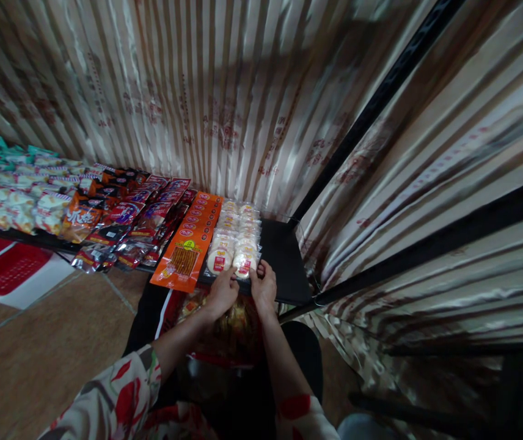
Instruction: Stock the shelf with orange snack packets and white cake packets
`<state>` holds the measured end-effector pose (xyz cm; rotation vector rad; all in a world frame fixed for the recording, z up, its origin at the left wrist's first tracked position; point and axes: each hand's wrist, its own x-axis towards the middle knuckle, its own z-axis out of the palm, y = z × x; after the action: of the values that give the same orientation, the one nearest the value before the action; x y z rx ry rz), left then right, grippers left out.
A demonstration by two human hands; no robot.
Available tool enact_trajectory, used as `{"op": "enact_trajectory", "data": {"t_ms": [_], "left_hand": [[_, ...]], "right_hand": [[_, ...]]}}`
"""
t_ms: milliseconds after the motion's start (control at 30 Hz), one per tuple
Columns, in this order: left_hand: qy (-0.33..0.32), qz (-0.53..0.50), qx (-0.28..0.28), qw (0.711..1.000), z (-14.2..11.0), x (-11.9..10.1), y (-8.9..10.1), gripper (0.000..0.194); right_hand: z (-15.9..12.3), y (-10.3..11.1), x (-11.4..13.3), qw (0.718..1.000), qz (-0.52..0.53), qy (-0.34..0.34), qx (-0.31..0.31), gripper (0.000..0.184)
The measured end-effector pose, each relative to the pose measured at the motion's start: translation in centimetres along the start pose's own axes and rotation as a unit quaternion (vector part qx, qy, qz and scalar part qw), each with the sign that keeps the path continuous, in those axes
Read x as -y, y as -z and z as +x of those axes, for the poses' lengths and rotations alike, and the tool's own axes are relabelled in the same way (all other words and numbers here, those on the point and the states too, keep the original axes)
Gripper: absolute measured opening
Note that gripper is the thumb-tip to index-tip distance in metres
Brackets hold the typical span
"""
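Observation:
Two rows of small clear packets holding round white crackers lie near the right end of a black shelf [284, 260]. At the front of the right row, a cracker packet [244, 261] with a red label sits between my two hands. My left hand [223, 294] pinches its lower left edge with closed fingers. Curled around its right edge is my right hand [265, 287], fingers and thumb on the wrapper. Another front cracker packet [220, 261] lies just to the left. Beside it is a long orange snack bag [188, 244] with brown sticks showing through a window.
Dark red snack packets [156, 214], orange-black bags [82, 214] and white-yellow bags [14, 205] fill the shelf leftward. Black metal bars [371, 110] flank its right end. A striped curtain [225, 91] hangs behind. A large red-edged bag [231, 327] rests below, near my legs.

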<state>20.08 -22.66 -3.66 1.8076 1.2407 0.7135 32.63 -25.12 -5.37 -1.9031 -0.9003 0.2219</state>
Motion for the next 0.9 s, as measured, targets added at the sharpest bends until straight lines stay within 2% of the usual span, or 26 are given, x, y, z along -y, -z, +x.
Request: {"op": "enact_trajectory", "data": {"t_ms": [200, 367, 567, 733, 833, 900], "left_hand": [[-0.016, 0.023, 0.008, 1.000, -0.1, 0.2, -0.1, 0.043], [-0.054, 0.026, -0.012, 0.998, -0.5, 0.9, -0.5, 0.044], [-0.081, -0.100, -0.013, 0.992, -0.9, 1.9, 0.0, 0.042], [-0.071, -0.151, -0.024, 0.986, -1.7, 2.5, 0.4, 0.032], [-0.063, -0.123, -0.024, 0.990, -2.4, 3.2, 0.6, 0.025], [-0.055, -0.077, -0.009, 0.995, -3.0, 4.0, 0.7, 0.022]], "right_hand": [[-0.3, -0.5, -0.7, 0.998, -0.029, 0.045, 0.013, 0.042], [-0.5, -0.5, -0.7, 0.999, -0.010, 0.038, 0.016, 0.043], [-1.2, -0.3, -0.9, 0.997, 0.070, 0.032, -0.025, 0.043], [-2.8, 0.1, -0.3, 0.982, 0.174, -0.012, -0.069, 0.040], [-4.7, 0.3, 0.2, 0.976, 0.208, -0.028, -0.050, 0.038], [-6.1, 0.2, 0.2, 0.980, 0.199, -0.025, -0.010, 0.037]]}}
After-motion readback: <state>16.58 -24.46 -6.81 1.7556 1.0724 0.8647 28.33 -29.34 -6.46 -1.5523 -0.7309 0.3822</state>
